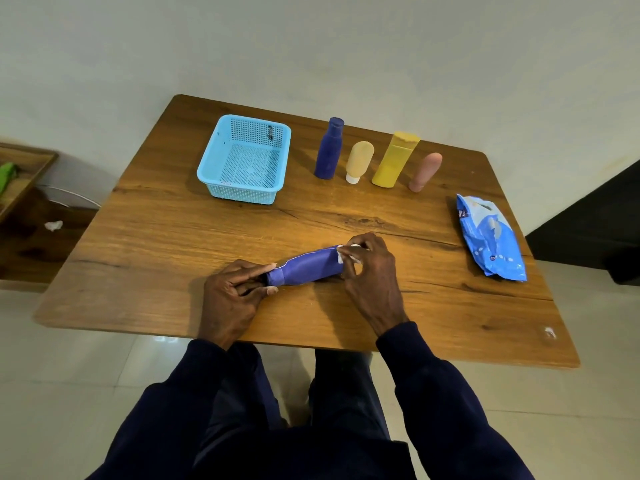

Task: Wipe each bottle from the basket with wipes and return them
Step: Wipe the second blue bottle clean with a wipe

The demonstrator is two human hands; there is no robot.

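– My right hand (pixel 367 271), part (a): fingers curled, pinching a crumpled white wet wipe (pixel 347 255) against the base end of the violet plastic bottle (pixel 308 268). My left hand (pixel 232 293), part (b): thumb and fingers closed round the bottle's neck end, steadying it.

– Where does that bottle sit?

– It lies on its side on the brown wood-grain table (pixel 173 244), near my edge and between my two hands. It is well apart from the light-blue perforated plastic basket (pixel 239 194) at the far left.

– And how far along is the job?

– Midway at best, I judge. The basket holds no bottle, so nothing has been returned. Four others stand in a row beside it: a dark blue bottle (pixel 329 150) with a round cap, a cream tube (pixel 360 159) resting on its white cap, a tall yellow flip-top bottle (pixel 394 161), and a pink tube (pixel 425 171). Whether any of those has been wiped, the view does not tell.

– What is left, then?

– Finishing this bottle's body, wiping any unwiped ones in the row, then putting all five into the basket. The blue soft pack of wipes (pixel 491 237) lies at the table's right edge, near my right hand should a fresh sheet be wanted.
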